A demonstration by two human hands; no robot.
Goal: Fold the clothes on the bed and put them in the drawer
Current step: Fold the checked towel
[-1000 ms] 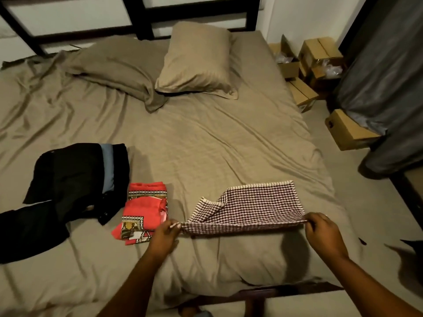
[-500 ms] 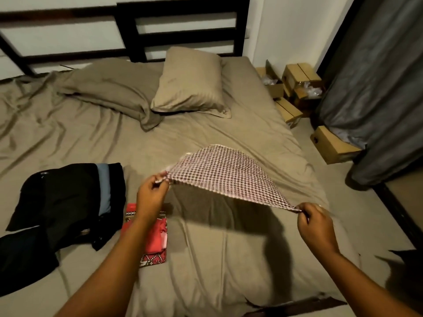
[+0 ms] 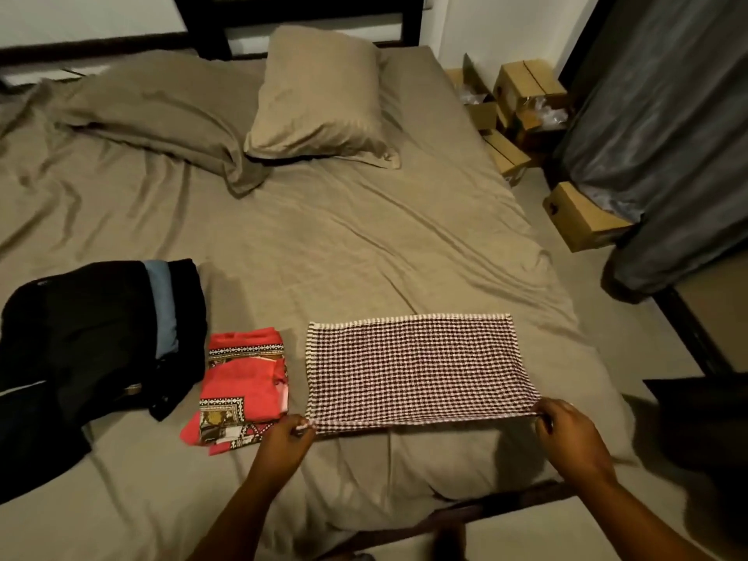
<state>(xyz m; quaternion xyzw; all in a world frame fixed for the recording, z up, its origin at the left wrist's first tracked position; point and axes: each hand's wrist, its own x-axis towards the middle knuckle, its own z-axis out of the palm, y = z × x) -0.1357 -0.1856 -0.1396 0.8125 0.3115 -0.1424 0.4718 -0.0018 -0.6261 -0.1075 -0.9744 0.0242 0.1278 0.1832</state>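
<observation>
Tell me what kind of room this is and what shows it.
Most likely a bedroom at home: a bed with a wrinkled sheet, a pillow by the dark headboard, and a grey curtain beside cardboard boxes on the floor.

Landmark: spread cloth [image 3: 417, 366], flat on bed [image 3: 324, 244] near foot edge. Left hand [image 3: 285, 441] at its near left corner, right hand [image 3: 566, 433] at near right corner, both touching cloth. Folded garment [image 3: 243, 386] just left of cloth, apart from it. Clothes heap [image 3: 97, 338] further left, beside folded garment. Two pillows [image 3: 319, 95] well behind cloth, at head of bed. Boxes [image 3: 526, 99] on floor behind and right. Curtain [image 3: 655, 135] right of cloth, off bed.
</observation>
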